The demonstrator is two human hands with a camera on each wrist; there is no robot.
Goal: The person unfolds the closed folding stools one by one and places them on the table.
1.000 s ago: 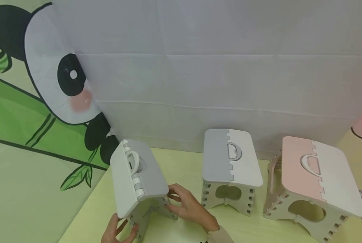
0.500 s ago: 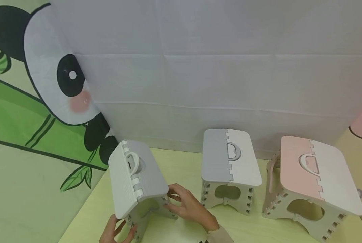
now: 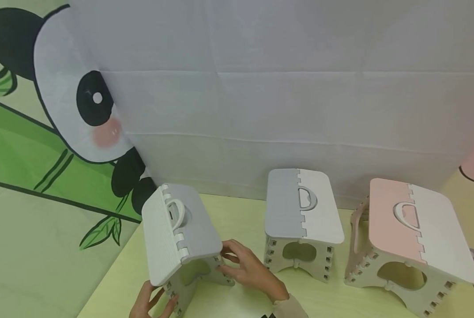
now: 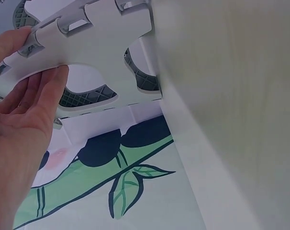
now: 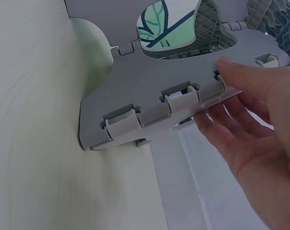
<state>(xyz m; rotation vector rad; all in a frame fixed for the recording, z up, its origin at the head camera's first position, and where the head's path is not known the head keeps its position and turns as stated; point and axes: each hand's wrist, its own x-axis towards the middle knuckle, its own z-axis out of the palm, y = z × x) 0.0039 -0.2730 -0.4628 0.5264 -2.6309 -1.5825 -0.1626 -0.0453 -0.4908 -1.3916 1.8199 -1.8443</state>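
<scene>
A grey-and-white folding stool (image 3: 199, 221) stands partly folded at the table's left, its top bent up along the hinge line with the handle (image 3: 176, 213) sticking up. My left hand (image 3: 151, 302) grips the hinged edge of its left leg panel; in the left wrist view the thumb lies on one face and the fingers (image 4: 51, 88) curl behind the other. My right hand (image 3: 249, 270) pinches the hinged edge of the right leg panel (image 5: 150, 105), thumb on the near face and fingers on the outer side. The front panels between my hands form a V.
A second grey-and-white folding stool (image 3: 300, 207) stands unfolded in the middle. To its right is a larger pink-and-white folding stool (image 3: 415, 229), also unfolded. A pale curtain (image 3: 280, 97) hangs behind the table (image 3: 237, 207), and a panda-print cloth (image 3: 62, 145) covers the left side.
The stool's white half has tilted slightly further down and left, and my left hand has shifted slightly left with it. My right hand keeps its grip almost in place.
</scene>
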